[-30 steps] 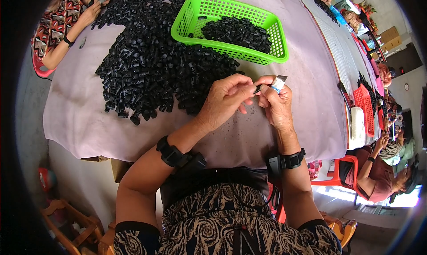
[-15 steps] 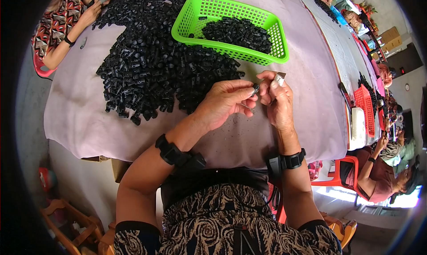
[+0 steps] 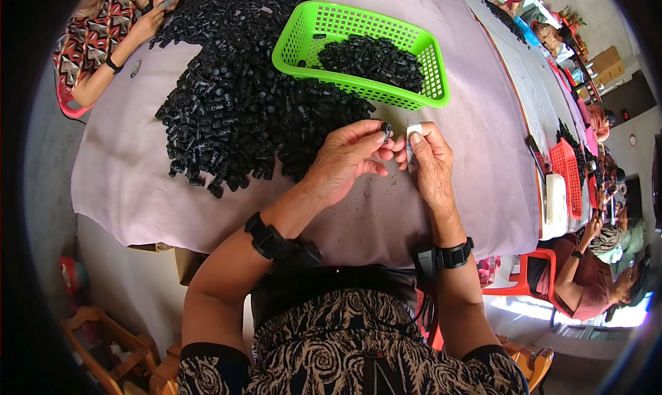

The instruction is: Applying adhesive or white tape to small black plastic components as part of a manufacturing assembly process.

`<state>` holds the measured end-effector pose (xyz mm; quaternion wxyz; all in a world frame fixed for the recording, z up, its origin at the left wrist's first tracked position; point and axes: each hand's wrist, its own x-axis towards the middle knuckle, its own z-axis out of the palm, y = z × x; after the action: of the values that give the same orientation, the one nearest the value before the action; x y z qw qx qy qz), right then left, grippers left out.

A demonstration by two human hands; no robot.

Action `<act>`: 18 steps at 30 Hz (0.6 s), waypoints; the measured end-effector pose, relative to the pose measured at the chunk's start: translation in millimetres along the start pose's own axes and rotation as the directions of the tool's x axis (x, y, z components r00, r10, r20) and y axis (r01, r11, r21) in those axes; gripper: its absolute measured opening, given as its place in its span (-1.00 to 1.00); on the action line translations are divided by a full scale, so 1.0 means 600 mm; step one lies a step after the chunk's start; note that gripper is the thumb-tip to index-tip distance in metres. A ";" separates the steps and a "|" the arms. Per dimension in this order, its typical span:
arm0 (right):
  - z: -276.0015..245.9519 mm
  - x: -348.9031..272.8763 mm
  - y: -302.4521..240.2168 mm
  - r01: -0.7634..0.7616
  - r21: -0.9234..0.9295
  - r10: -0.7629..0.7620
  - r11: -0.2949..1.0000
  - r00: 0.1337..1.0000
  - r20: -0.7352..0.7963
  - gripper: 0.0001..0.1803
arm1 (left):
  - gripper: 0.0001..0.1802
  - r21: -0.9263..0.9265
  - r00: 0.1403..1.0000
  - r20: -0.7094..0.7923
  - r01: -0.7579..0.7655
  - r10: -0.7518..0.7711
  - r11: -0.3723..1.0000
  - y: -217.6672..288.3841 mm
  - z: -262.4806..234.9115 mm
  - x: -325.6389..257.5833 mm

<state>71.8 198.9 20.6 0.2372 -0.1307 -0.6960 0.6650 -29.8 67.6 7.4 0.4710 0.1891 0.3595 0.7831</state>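
Observation:
Between the thumb and fingers of my left hand (image 3: pixel 345 162) is a small black plastic part (image 3: pixel 386 129). Just to its right, my right hand (image 3: pixel 433 162) pinches a small blade wrapped in white (image 3: pixel 414 130), its thumb pressed on the wrapping. The two hands are close together over the cloth, fingertips nearly meeting. Beyond and left of them spreads a large heap of similar black plastic parts (image 3: pixel 231 112). A green plastic basket (image 3: pixel 358 86) stands past my hands, with more black parts (image 3: pixel 372 61) lying inside.
A pale mauve cloth (image 3: pixel 476 188) covers the table, with dark crumbs below my hands. At the far left, another person's hands (image 3: pixel 155 14) work beside the heap. On the right are another table with a red basket (image 3: pixel 565 164), a red chair (image 3: pixel 534 274) and seated people.
My right hand has turned, so the wrapped blade now stands more upright instead of pointing right. My left hand still grips the black part. The whole view has shifted slightly.

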 end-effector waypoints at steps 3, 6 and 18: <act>-0.004 -0.003 -0.004 0.024 -0.128 -0.018 0.991 0.999 0.044 -0.74 | -0.80 0.008 1.000 0.019 0.007 -0.008 1.000 0.001 -0.002 0.001; -0.010 -0.003 0.001 0.061 -0.208 -0.051 0.976 0.997 0.053 -0.73 | -0.80 -0.005 1.000 0.007 0.019 -0.019 1.000 0.005 0.003 -0.001; -0.010 0.006 -0.001 0.325 -0.447 -0.262 0.834 0.945 0.197 -0.77 | -0.80 -0.076 0.999 0.040 0.021 -0.018 0.997 -0.001 -0.002 0.003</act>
<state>71.9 205.9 21.7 0.2524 -0.0334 -0.8625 0.4374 -31.5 68.8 6.2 0.4926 0.1827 0.3219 0.7876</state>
